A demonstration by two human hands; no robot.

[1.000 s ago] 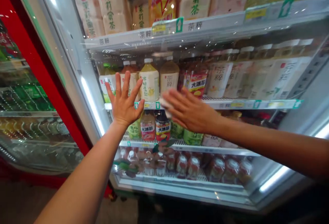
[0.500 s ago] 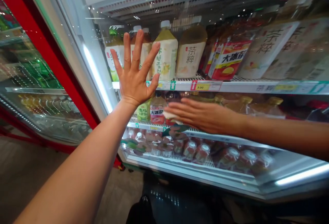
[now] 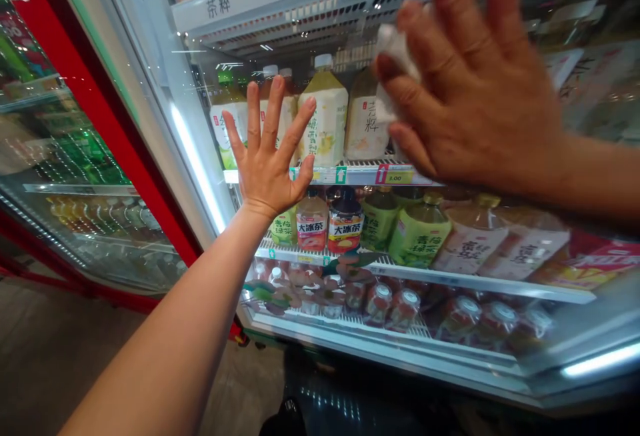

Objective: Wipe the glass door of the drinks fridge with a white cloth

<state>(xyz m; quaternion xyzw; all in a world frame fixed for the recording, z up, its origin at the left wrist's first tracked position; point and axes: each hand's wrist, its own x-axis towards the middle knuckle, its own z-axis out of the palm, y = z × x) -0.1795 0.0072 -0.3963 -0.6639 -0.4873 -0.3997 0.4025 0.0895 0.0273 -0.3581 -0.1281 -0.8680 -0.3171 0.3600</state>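
Observation:
With fingers spread wide, my left hand (image 3: 270, 163) lies flat against the glass door (image 3: 320, 23) of a drinks fridge. My right hand (image 3: 475, 96), slightly blurred, is raised at the upper right, palm toward the same glass. Under its fingers and thumb is a crumpled white cloth (image 3: 393, 43), pressed against the pane; most of it is hidden behind the hand. Behind the glass, near my left hand, stands a large tea bottle (image 3: 327, 119) with a pale label. Another tea bottle (image 3: 363, 133) is partly covered by the cloth.
Lower shelves hold green tea bottles (image 3: 423, 233) and several smaller capped bottles (image 3: 380, 303). A red door frame (image 3: 100, 116) runs down the left, beside another fridge with green bottles. Grey floor (image 3: 240, 383) and a dark shoe (image 3: 285, 419) show below.
My right hand has swept up from the middle shelf to the upper right with the white cloth, uncovering the green bottles. My left hand keeps its place on the glass; the view has shifted slightly.

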